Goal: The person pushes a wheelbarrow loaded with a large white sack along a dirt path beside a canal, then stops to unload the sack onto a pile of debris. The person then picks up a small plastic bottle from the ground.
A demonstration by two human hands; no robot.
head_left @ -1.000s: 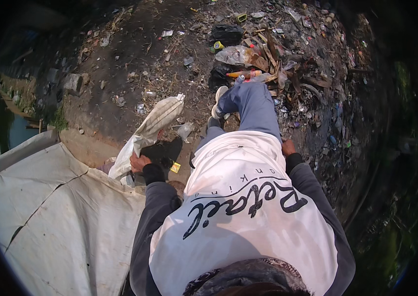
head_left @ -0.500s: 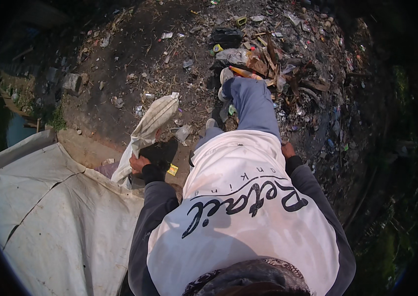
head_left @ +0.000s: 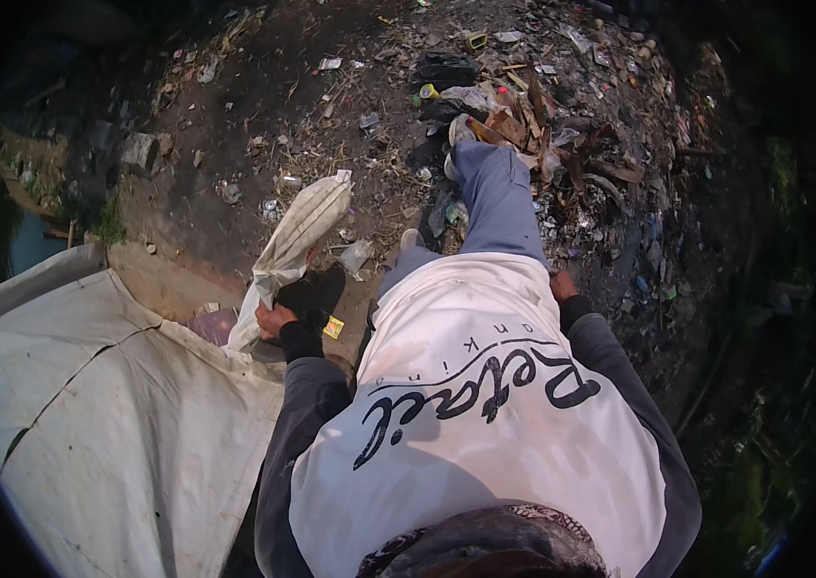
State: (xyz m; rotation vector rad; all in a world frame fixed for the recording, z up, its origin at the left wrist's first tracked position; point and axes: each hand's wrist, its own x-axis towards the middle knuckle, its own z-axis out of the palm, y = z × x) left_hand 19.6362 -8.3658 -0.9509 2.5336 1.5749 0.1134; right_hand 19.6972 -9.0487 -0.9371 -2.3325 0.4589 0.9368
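Note:
My left hand (head_left: 275, 320) is closed round the gathered end of a long, dirty off-white sack (head_left: 302, 226). The sack slants up and away from my fist over the dark ground, and its far end looks bulged. My right hand (head_left: 563, 286) hangs by my right hip, close to my grey-blue trousers (head_left: 496, 197). Its fingers are mostly hidden, and I see nothing in it.
A big off-white tarpaulin (head_left: 100, 405) spreads over the left side, close to my left arm. Ahead of my feet lies a heap of wood scraps (head_left: 523, 125) and plastic litter. A grey block (head_left: 140, 151) sits farther left on dark, littered soil.
My forward foot has shifted slightly right and farther toward the heap, covering more of an orange item there. The sack stays in my left hand, nearly unmoved.

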